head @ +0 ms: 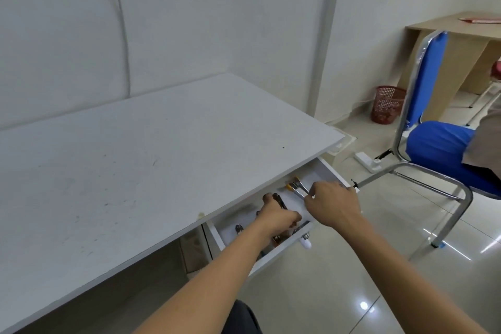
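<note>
- Metal tools (297,189): a small bundle of slim, silvery shafts with yellow-orange ends. It lies inside the open drawer (329,171), in the right-hand part, just clear of the worktop edge.
- Long axis: the shafts run from the grip toward the far left, and the yellow ends point at the underside of the worktop. The held ends lie nearest the person.
- Right hand (332,205): grip narrow, with the fingertips pinching the near ends of the bundle. This hand is on the tools, so a lift upward and back toward the near right appears to be the clear way out.
- Left hand (276,221): lower in the drawer and left of the bundle, with the fingers curled downward over dark items. Whether this grip holds anything cannot be determined. A dark-handled tool (279,200) projects beyond the knuckles toward the far side.
- Clearance: the two hands are near each other but apart. The worktop edge overhangs the far part of the drawer, so the yellow ends could catch it if raised steeply.
- Drawer: white, pulled out toward the near right, with a white knob (306,243) on the front.
- Worktop (162,157): white, matt, lightly scuffed.
- Room: pale wall behind and glossy tiled floor. A blue chair (433,141) stands at right, with a red basket (386,104) and a wooden desk (447,26) at far right.
</note>
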`<state>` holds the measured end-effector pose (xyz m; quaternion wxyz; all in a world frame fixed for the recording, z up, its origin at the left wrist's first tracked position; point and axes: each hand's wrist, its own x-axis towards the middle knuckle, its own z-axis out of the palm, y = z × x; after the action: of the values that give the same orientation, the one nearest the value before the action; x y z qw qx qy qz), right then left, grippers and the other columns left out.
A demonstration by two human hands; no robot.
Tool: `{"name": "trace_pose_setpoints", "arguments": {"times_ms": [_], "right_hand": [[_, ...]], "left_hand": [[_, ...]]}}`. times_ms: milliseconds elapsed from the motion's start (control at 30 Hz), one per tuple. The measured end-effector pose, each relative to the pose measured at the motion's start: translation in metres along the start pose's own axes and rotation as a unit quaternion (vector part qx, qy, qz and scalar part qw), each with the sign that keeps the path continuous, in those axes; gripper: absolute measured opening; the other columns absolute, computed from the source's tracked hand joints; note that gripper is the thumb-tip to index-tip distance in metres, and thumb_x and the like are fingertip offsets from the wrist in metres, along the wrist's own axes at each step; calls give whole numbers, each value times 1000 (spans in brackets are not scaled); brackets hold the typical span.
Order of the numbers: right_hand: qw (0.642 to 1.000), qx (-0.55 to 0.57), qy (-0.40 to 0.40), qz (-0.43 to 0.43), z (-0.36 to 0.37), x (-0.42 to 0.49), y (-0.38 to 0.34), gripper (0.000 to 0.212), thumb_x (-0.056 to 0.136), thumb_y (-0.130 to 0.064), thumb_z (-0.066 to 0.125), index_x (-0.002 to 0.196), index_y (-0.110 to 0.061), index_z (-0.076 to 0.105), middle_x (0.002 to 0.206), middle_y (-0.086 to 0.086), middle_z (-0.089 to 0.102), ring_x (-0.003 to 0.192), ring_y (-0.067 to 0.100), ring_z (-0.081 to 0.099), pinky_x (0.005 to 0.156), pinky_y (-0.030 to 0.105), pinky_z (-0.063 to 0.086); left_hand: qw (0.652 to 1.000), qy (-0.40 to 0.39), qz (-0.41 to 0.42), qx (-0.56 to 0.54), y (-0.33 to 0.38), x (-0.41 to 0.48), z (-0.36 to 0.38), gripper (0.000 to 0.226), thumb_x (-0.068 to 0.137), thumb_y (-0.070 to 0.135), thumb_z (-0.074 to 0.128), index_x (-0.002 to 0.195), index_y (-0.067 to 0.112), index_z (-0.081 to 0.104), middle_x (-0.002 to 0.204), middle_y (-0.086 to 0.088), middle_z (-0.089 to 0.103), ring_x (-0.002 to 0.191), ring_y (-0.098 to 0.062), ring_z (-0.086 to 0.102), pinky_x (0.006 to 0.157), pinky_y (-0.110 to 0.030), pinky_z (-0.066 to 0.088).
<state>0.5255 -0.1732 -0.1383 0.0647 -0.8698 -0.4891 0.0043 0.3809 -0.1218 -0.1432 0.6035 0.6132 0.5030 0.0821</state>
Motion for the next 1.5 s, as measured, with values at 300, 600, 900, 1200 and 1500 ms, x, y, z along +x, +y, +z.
{"name": "trace_pose_setpoints", "arguments": {"times_ms": [300,600,900,1200,1500], "right_hand": [[994,101,-30,-18,-39,-22,-12,22,83,-23,48,91,-23,69,93,-4,70,90,22,63,81,35,46],[968,211,-45,-130,-69,-47,-134,26,83,-28,45,95,-30,68,88,-10,67,72,13,65,59,30,50],[908,299,-124,-267,-62,-94,-296,26,89,-24,54,114,-26,64,97,-8,65,82,3,59,65,16,41],[859,276,-204,-380,-20,-142,-414,44,84,-34,59,128,-32,55,132,-6,51,113,9,52,91,24,39],[834,138,-120,-521,-2,-151,-498,61,98,-20,35,157,-24,18,168,-3,5,152,18,14,122,39,18]], "left_hand": [[979,-11,117,167,-4,-33,-34,78,84,12,58,152,21,21,141,-5,41,97,-15,57,78,-33,52],[954,56,225,191,-34,-126,-156,42,87,30,58,128,37,52,118,21,61,97,3,60,69,-13,51],[908,332,209,148,-112,-190,-283,29,92,19,63,114,34,54,119,13,59,102,-5,57,80,-12,44],[855,495,113,102,-204,-238,-366,37,88,14,60,124,20,50,129,1,53,120,-18,51,101,-36,43],[845,498,163,104,-215,-238,-365,42,89,20,55,130,23,46,130,3,55,117,-14,53,100,-34,46]]}}
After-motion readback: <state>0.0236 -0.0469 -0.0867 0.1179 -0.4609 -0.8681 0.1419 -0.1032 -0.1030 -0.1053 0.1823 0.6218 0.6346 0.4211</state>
